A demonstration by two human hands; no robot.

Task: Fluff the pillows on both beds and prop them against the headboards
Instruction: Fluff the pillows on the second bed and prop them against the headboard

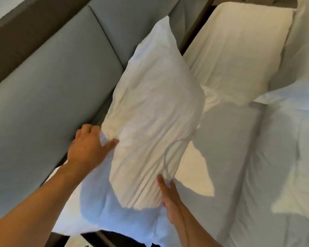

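A white, wrinkled pillow is held up over the bed, tilted, its far corner near the grey padded headboard. My left hand pinches its left edge, thumb on the front and fingers behind. My right hand presses flat against its lower right edge, fingers straight. Another white pillow lies flat at the head of the bed to the right. Under the held pillow, a further white pillow or bedding fold shows at the bed's near corner.
A rumpled white duvet covers the bed on the right, partly in sunlight. A dark wood panel runs behind the headboard. The bed's dark edge and some floor show at the bottom.
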